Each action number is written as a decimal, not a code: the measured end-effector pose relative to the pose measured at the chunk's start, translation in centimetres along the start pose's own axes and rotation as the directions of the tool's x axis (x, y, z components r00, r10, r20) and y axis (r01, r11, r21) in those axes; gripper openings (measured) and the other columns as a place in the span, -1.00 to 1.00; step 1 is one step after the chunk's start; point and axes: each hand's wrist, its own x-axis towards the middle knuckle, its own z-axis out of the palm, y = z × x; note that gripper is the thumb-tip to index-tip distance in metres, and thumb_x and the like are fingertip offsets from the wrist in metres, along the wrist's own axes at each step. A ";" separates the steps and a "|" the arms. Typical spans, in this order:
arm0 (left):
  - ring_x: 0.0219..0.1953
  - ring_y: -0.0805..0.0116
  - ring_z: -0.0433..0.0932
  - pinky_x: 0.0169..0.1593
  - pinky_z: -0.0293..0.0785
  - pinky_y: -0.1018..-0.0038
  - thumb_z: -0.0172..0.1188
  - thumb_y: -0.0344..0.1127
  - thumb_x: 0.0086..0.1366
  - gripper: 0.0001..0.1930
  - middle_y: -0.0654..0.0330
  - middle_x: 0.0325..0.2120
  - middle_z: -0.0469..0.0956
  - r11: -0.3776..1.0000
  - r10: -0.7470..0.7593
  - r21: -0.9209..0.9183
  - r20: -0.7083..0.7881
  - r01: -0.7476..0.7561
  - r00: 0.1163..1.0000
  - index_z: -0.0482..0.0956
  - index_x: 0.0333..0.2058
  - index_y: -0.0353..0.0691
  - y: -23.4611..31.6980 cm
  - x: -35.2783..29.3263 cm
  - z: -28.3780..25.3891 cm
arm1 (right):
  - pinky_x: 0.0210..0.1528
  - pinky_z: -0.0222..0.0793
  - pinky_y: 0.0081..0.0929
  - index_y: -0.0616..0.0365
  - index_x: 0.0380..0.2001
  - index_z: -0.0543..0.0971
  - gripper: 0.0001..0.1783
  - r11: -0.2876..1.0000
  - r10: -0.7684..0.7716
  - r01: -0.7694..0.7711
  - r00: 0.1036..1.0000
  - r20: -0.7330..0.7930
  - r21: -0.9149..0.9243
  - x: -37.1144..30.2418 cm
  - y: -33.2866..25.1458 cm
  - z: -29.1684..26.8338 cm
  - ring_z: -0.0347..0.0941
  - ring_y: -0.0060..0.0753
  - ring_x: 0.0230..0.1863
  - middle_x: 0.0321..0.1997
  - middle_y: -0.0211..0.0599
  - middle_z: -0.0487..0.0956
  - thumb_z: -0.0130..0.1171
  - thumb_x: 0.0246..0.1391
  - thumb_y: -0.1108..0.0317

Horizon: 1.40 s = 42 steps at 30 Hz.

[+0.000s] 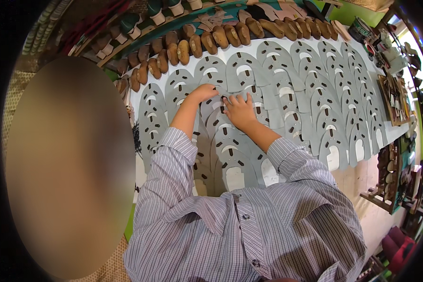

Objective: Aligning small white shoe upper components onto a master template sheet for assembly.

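Rows of flat grey curved pieces (331, 115), which look like shoe uppers, overlap across the white table. Small dark strips (244, 74) lie on them, several to a piece. My left hand (203, 93) reaches over the middle rows with its fingers closed and pointing down. A small dark strip shows at its fingertips, but whether they grip it is unclear. Just to its right, my right hand (241, 112) rests on a grey piece, palm down and fingers spread. Its fingertips are close to another dark strip.
Brown wooden shoe lasts (219, 36) line the table's far edge. Behind them, a rack holds green-and-white shapes (176, 8). At the right stand a can (359, 30) and a wooden tray (394, 99) of small pieces. A large blurred patch covers the left side.
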 end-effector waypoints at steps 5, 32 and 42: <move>-0.14 0.11 0.44 -0.04 0.30 0.22 0.16 -0.17 0.05 -0.65 0.11 -0.17 0.47 0.957 0.183 0.290 -0.521 -0.029 0.834 0.51 -0.21 -0.23 2.9 -2.4 3.6 | 0.19 -0.05 0.17 -0.06 0.06 0.40 -0.50 0.999 0.036 -0.038 0.998 0.054 0.034 -0.2 0.9 -0.1 0.23 -0.31 0.08 0.00 -0.43 0.34 0.00 0.06 0.00; 0.30 0.07 -0.06 0.27 -0.23 0.01 -0.05 0.11 0.20 -0.30 0.02 0.26 -0.01 0.898 0.320 0.424 -0.445 -0.118 0.836 0.13 0.20 -0.20 5.1 -15.9 17.6 | 0.26 -0.20 0.14 -0.05 0.19 0.21 -0.31 0.988 -0.040 0.006 0.977 0.211 0.157 -19.0 -3.2 -5.5 -0.06 -0.17 0.33 0.34 -0.25 0.03 -0.07 0.04 -0.13; 0.30 -0.02 -0.10 0.26 -0.22 0.00 0.03 0.12 0.14 -0.20 -0.07 0.26 -0.06 0.929 0.264 0.365 -0.522 -0.067 0.811 0.03 0.22 -0.25 2.0 -19.6 24.7 | 0.26 -0.16 0.08 -0.14 0.24 0.14 -0.29 0.991 0.038 -0.048 0.996 0.079 0.129 -22.1 -3.6 -3.0 -0.09 -0.18 0.36 0.36 -0.26 0.01 -0.12 0.06 -0.17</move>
